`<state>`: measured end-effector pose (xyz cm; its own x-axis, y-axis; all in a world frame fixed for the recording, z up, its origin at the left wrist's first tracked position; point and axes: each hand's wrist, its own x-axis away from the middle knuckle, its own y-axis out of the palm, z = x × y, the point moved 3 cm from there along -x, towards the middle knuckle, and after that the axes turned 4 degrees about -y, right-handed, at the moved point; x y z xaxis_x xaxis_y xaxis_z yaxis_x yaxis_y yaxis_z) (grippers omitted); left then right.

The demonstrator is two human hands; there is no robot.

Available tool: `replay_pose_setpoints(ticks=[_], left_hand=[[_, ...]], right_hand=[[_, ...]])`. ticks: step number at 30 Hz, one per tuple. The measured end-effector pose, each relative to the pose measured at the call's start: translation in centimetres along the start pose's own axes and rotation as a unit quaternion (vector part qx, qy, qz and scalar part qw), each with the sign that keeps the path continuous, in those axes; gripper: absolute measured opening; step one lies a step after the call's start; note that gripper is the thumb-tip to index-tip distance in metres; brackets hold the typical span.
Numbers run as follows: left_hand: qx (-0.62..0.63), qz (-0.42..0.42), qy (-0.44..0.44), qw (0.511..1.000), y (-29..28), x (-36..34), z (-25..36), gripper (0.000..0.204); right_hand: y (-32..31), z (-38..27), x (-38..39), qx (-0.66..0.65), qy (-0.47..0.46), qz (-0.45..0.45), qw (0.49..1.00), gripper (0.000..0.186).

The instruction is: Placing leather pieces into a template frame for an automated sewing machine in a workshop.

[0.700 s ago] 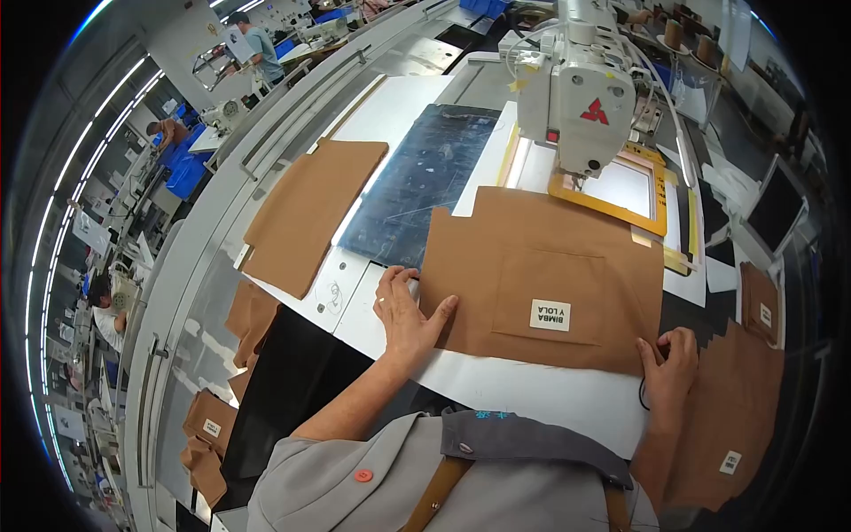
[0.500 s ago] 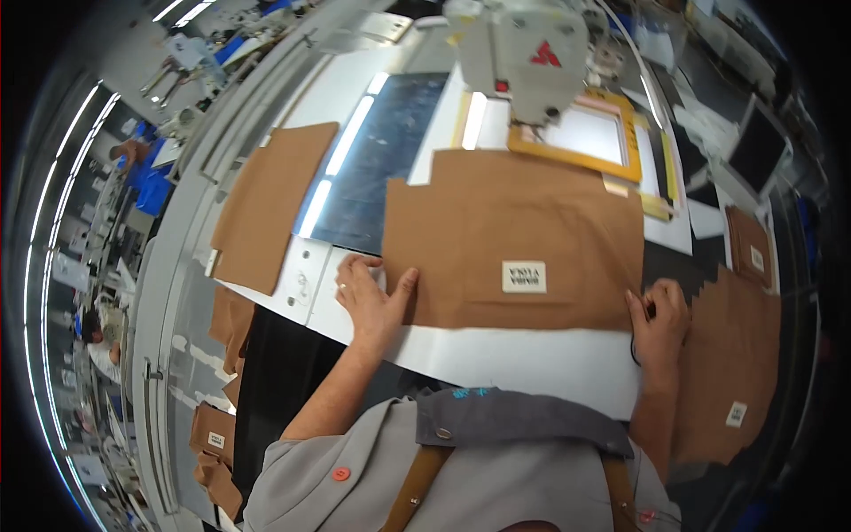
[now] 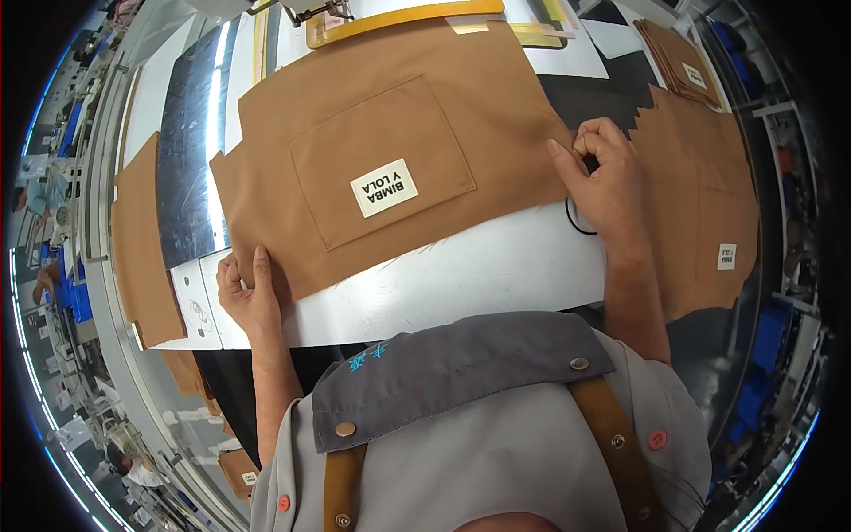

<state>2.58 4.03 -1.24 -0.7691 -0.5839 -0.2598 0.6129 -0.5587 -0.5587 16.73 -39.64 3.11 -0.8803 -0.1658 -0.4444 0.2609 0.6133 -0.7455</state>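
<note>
A large brown fabric panel (image 3: 461, 93) lies over the white work surface in front of me, with a square stitched patch pocket on it. A white printed label (image 3: 384, 188) sits on that pocket. At the panel's near left corner, my left hand (image 3: 251, 300) has its fingers curled and thumb up along the edge, closed on the fabric. My right hand (image 3: 607, 177) pinches the right edge between thumb and fingers. The panel's far edge meets a yellow frame (image 3: 403, 19) beneath a partly visible sewing machine head (image 3: 315, 12).
Another brown panel (image 3: 681, 204) with a label lies to the right, below a stack of folded brown pieces (image 3: 675, 62). On the left are a folded brown panel (image 3: 142, 248) and a shiny dark plate (image 3: 191, 151). A metal rail (image 3: 102, 204) runs along the left side.
The view has shifted, so the machine head now shows only at the top edge. My left hand has gone from spread fingers to curled ones on the panel's edge. The panel now looks tilted.
</note>
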Motion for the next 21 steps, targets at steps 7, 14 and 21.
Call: replay_pose_setpoints(ticks=[7,14,21], left_hand=[[0.037,-0.009,-0.034,0.999,-0.2,0.1,0.2,0.013],[0.031,-0.012,-0.014,0.999,0.1,-0.6,0.1,0.015],[0.229,-0.085,-0.116,0.963,0.4,-0.2,2.9,0.025]], right_hand=[[0.2,0.0,0.0,0.025,-0.013,-0.001,1.0,0.03],[-0.1,0.0,-0.2,0.037,-0.046,0.009,0.998,0.02],[-1.9,-0.5,-1.7,-0.152,0.037,0.047,0.987,0.02]])
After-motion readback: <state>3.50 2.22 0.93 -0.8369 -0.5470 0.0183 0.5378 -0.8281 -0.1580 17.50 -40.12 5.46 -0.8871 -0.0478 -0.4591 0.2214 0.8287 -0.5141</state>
